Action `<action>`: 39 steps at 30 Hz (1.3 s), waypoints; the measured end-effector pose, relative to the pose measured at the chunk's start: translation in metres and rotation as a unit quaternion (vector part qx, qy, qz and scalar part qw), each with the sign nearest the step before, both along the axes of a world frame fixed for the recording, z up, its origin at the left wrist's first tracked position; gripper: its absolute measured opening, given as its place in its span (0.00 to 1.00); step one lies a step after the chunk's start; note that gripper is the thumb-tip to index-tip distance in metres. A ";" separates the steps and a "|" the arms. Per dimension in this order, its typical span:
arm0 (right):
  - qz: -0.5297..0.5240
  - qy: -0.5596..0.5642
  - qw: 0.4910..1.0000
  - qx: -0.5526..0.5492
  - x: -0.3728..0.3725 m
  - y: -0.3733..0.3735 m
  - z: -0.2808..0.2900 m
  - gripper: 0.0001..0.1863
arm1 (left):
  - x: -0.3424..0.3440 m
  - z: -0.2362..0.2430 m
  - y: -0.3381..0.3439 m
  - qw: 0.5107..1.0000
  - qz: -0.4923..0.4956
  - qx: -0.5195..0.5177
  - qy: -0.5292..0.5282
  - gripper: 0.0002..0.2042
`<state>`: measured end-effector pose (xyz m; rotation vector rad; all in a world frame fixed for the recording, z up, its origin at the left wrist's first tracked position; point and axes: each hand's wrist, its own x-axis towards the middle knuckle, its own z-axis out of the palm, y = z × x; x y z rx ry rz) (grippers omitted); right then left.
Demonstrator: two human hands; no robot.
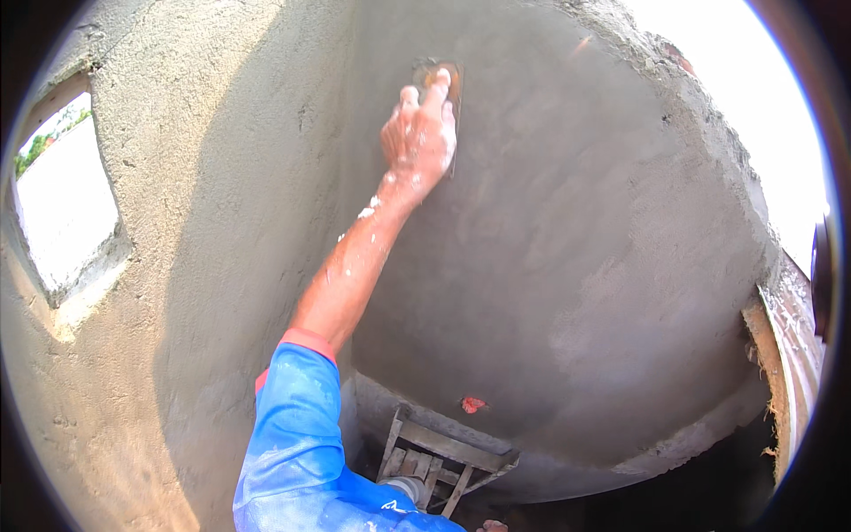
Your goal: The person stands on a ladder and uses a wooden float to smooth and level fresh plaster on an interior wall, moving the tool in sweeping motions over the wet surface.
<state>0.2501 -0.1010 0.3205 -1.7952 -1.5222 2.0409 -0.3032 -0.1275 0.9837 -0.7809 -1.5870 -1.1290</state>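
My left hand [417, 142], spotted with pale splashes, is wrapped round the handle of a plastering trowel [456, 146]. The trowel's flat blade lies against the grey, smoothly plastered wall [550, 239], high up near the inside corner. Most of the handle is hidden by my fingers and slightly blurred. My left forearm reaches up from a blue sleeve with a red cuff. Only a small bit of my right hand [492, 526] shows at the bottom edge, and its fingers are too cut off to read.
A rougher sunlit wall [142, 177] with a square window opening [66, 204] stands on the left. Low down is a wooden frame [452, 445] with slats. A small red patch [473, 405] sits in the plaster. A broken-edged board [776, 372] juts in at right.
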 end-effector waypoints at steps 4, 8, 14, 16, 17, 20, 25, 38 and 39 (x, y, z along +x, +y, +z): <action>0.003 0.003 1.000 -0.004 -0.014 0.005 -0.002 0.11 | 0.016 0.053 0.007 1.000 0.005 0.026 -0.014 0.21; 0.011 0.008 1.000 -0.009 -0.016 0.006 -0.008 0.10 | 0.011 -0.023 0.005 0.995 -0.002 -0.095 -0.018 0.20; 0.031 0.013 0.999 -0.009 -0.033 0.015 -0.013 0.10 | -0.005 0.087 -0.004 0.998 0.037 0.019 -0.048 0.20; 0.036 0.012 0.999 -0.008 -0.042 0.020 -0.010 0.10 | 0.008 0.080 0.005 0.999 0.018 0.032 -0.024 0.20; 0.033 0.010 0.999 -0.007 -0.043 0.024 -0.008 0.10 | 0.028 0.053 0.012 1.000 -0.006 -0.005 -0.012 0.20; 0.034 0.010 0.999 -0.007 -0.049 0.033 -0.006 0.10 | 0.030 -0.006 0.021 0.995 -0.018 -0.100 0.012 0.21; 0.055 0.018 0.998 -0.007 -0.070 0.038 -0.004 0.09 | -0.040 0.093 -0.029 0.996 0.068 0.019 -0.055 0.20; 0.069 0.021 0.997 -0.007 -0.085 0.054 -0.007 0.09 | -0.030 0.038 -0.028 0.997 0.052 -0.063 -0.015 0.22; 0.073 0.022 0.997 -0.009 -0.088 0.052 -0.007 0.09 | -0.046 0.066 -0.040 0.996 0.072 -0.041 -0.031 0.22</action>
